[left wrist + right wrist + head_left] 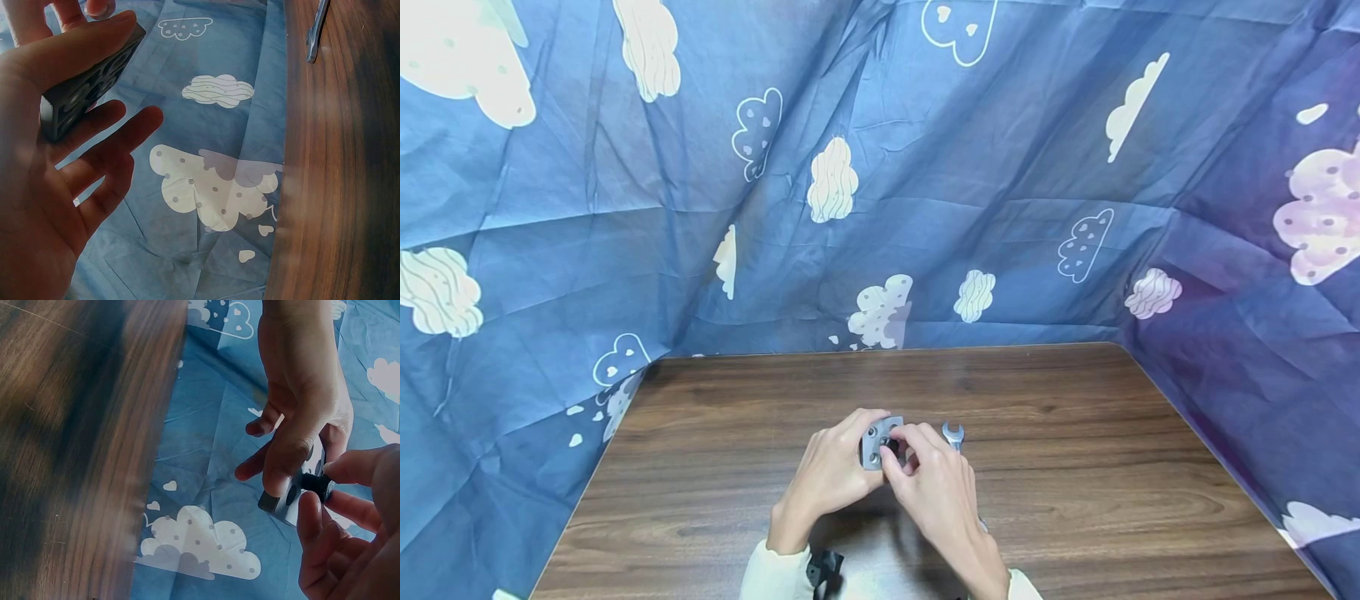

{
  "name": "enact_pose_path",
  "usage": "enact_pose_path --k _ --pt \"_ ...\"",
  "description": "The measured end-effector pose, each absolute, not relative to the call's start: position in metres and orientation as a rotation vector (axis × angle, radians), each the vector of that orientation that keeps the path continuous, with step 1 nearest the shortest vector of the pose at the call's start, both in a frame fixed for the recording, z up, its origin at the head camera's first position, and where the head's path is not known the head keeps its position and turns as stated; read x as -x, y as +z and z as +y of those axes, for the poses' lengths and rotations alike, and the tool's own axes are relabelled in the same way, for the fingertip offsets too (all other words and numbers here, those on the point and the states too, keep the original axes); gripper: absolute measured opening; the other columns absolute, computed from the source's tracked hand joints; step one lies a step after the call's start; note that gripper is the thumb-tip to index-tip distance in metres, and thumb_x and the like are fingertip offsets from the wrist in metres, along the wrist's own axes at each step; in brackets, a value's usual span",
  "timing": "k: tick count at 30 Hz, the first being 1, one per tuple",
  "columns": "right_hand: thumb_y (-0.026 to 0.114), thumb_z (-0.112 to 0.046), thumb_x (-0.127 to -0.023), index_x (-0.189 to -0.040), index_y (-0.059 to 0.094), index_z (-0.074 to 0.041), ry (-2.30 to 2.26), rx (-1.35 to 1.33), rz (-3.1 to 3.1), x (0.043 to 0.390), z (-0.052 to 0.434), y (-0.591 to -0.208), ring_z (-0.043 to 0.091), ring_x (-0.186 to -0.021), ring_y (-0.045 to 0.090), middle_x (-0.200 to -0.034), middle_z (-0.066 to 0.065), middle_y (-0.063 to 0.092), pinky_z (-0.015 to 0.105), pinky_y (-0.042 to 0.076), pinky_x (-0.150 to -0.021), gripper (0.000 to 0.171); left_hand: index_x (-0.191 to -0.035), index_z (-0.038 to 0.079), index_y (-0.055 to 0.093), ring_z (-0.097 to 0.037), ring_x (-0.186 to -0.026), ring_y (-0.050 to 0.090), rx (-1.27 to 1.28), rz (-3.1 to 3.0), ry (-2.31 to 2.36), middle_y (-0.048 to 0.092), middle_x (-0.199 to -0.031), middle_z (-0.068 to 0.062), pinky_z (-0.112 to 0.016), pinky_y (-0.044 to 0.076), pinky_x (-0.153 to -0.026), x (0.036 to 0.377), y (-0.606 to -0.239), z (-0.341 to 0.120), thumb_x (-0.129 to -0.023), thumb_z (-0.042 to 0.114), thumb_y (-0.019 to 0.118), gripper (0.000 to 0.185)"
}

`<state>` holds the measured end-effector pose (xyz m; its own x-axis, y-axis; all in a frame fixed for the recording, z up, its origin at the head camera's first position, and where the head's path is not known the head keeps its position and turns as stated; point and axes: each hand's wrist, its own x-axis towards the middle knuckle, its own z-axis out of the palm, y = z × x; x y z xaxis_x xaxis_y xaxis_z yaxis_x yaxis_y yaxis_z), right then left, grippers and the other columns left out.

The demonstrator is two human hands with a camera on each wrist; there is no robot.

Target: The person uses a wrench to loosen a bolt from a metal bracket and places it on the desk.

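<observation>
My left hand (pixel 833 467) grips a small grey block with several round holes (pixel 871 454) by its edges, above the table. In the left wrist view the thumb lies along one side of the block (pixel 90 87), and the other fingers are behind and below it. My right hand (pixel 934 479) pinches a black bolt (pixel 322 486) by its head between thumb and fingertips. The bolt's shank points at the block's holed face, right at a hole near the middle. Fingers partly cover the block in the head view.
A silver open-ended wrench (pixel 953 437) lies on the wooden table (pixel 1075 433), partly hidden behind my right hand. Blue cloth with white clouds (pixel 925 167) hangs behind the table and along its sides. A black device (pixel 825 568) sits at my left wrist.
</observation>
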<state>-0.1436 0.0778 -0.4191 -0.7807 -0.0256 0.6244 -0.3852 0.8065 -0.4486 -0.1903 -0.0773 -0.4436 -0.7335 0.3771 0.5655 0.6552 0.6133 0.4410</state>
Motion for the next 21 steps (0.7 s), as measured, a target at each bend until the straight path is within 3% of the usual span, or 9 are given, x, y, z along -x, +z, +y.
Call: enact_pose_path --k 21 --pt "0.077 -0.008 -0.074 -0.099 0.075 -0.016 0.796 -0.409 -2.34 0.1421 0.0805 -0.4198 -0.002 -0.061 0.052 -0.085 -0.008 0.063 0.015 0.038 -0.051 0.027 -0.123 0.02 0.063 -0.004 -0.069 0.057 0.828 -2.413 -0.898 0.068 -0.106 0.007 -0.022 0.047 -0.059 0.1896 -0.443 -0.0775 -0.069 0.031 0.082 0.058"
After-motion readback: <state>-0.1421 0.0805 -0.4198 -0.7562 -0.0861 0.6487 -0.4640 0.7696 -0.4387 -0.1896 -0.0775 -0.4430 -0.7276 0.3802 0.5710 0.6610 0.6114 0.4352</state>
